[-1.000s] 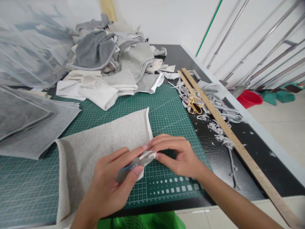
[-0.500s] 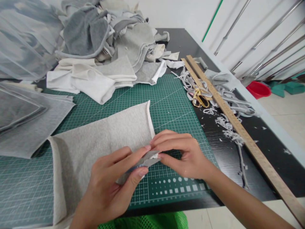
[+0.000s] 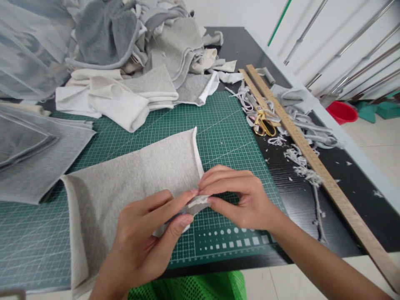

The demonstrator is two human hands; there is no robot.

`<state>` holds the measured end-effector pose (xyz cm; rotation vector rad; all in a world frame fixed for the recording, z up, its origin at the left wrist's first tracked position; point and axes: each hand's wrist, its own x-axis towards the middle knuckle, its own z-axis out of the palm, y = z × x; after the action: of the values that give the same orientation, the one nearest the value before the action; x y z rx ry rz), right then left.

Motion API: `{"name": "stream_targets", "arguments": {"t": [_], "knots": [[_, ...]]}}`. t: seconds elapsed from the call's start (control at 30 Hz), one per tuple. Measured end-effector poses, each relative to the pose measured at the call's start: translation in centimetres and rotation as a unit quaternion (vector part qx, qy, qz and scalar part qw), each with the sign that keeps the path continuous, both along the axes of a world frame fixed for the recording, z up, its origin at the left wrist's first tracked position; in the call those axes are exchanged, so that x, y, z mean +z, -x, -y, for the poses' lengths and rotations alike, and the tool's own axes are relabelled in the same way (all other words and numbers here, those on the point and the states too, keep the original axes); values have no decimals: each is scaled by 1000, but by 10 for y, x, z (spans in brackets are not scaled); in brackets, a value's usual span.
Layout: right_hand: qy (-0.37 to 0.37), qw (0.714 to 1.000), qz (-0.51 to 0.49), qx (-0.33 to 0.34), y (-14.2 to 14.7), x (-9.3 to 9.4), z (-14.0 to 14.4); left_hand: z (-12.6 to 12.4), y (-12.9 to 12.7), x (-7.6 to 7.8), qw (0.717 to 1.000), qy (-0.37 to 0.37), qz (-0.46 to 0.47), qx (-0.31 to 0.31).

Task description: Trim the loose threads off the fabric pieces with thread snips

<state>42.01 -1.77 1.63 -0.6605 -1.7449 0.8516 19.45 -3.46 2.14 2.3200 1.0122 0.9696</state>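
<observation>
While the light grey fabric panel is spread on the gridded green cutting mat at ten o'clock from the hands, its folded edge is pinched between narrowly closed thumb and fingertips of the left hand and the right hand. A bluish object in the left grip is mostly covered; what it is cannot be told. The panel's near side is partly hidden by the left hand. Gold-handled scissors are seen at one o'clock, blades barely distinguishable; the wooden ruler is cut off towards four o'clock.
</observation>
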Motion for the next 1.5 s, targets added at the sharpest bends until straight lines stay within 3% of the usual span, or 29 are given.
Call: {"name": "stream_targets", "arguments": {"t": [0.57, 0.8, 1.2, 1.5], "knots": [[5, 1000, 16, -2, -1, -2, 1, 2, 1, 1, 1000, -9, -4, 4], [2, 1000, 24, 1, -2, -2, 2, 0, 2, 9, 999, -44, -32, -4], [17, 999, 33, 11, -3, -2, 1, -6, 10, 19, 998, -23, -51, -25], [30, 998, 38, 27, -4, -1, 0, -5, 8, 12, 998, -23, -50, -39]]}}
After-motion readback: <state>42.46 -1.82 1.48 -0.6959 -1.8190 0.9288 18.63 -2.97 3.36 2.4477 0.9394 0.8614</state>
